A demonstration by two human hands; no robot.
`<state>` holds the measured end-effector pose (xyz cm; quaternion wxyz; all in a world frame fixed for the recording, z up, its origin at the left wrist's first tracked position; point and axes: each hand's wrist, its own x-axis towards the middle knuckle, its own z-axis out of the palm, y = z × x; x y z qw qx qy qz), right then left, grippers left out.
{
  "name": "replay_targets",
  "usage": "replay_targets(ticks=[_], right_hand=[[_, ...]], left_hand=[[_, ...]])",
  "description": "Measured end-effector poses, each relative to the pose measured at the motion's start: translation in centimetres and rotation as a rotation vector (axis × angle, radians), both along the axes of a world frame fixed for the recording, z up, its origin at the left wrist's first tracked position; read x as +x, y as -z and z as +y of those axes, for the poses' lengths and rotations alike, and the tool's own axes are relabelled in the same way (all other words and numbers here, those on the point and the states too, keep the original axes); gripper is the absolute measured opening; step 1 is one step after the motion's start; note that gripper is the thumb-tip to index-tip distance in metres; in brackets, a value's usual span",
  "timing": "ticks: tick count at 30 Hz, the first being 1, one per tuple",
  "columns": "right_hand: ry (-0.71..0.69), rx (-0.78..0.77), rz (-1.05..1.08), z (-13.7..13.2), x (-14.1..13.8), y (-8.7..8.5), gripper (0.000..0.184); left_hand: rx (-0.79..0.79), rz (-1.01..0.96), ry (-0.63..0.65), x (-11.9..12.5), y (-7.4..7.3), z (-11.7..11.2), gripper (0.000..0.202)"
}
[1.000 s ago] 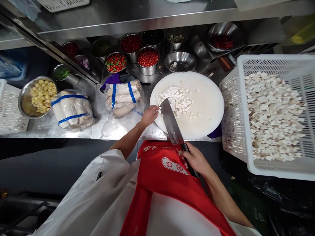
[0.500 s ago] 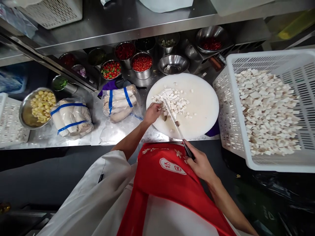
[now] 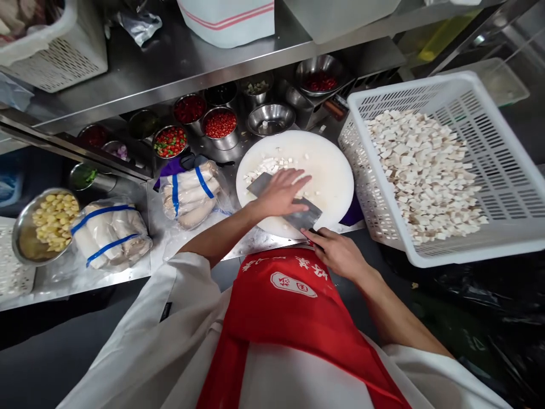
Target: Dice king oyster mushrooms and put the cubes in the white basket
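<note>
My right hand (image 3: 338, 250) is closed around the dark handle of a cleaver (image 3: 309, 213), whose broad blade lies nearly flat over the round white cutting board (image 3: 334, 165). Over the blade my left hand (image 3: 283, 192) is stretched out with fingers apart; whether it presses on the steel or hovers just above, I cannot tell. White mushroom cubes (image 3: 272, 165) lie loosely on the board beyond the blade, and part of them is hidden by the hand and the cleaver.
Right of the board, a white plastic basket (image 3: 419, 250) holds many cut mushroom pieces. Bagged whole mushrooms (image 3: 191, 196) lie to the left, near a bowl (image 3: 25, 230) of yellow pieces. Behind stand a cup of chopped red chillies (image 3: 220, 124) and a metal bowl (image 3: 271, 120), below a steel shelf (image 3: 170, 74).
The cleaver has turned from edge-down to nearly flat. My left hand has left the board's left side and spread out over the blade. The whole view has shifted.
</note>
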<state>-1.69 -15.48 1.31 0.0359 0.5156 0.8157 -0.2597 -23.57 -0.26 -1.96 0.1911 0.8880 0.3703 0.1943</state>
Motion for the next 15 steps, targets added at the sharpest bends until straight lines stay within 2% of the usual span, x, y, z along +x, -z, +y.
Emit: replay_targets(ticks=[1, 3, 5, 7, 9, 11, 13, 15], right_hand=[[-0.017, -0.001, -0.013, 0.2, -0.2, -0.2, 0.055], [-0.020, -0.011, -0.010, -0.4, 0.4, -0.6, 0.055], [0.026, -0.040, 0.036, -2.3, 2.0, -0.8, 0.054], [0.130, -0.080, 0.132, -5.0, 4.3, -0.7, 0.055], [0.303, -0.115, 0.276, -7.9, 6.5, 0.0, 0.059], [0.566, -0.165, 0.446, -10.1, 7.7, 1.2, 0.057], [0.857, -0.269, 0.700, -11.2, 7.9, 2.7, 0.048], [1.088, -0.383, 1.029, -11.3, 7.0, 4.4, 0.034]], left_hand=[[-0.028, 0.090, 0.055, 1.1, 0.3, 0.2, 0.067], [-0.099, 0.241, 0.054, 1.7, 1.3, 1.3, 0.065], [-0.159, 0.343, -0.038, 0.2, 2.6, 3.3, 0.065], [-0.178, 0.375, -0.158, -2.6, 3.7, 5.4, 0.070], [-0.188, 0.353, -0.261, -5.4, 4.7, 6.7, 0.072], [-0.220, 0.317, -0.320, -7.4, 5.8, 7.0, 0.066], [-0.230, 0.272, -0.345, -8.1, 6.9, 6.1, 0.062], [-0.196, 0.212, -0.344, -7.9, 7.6, 4.3, 0.063]])
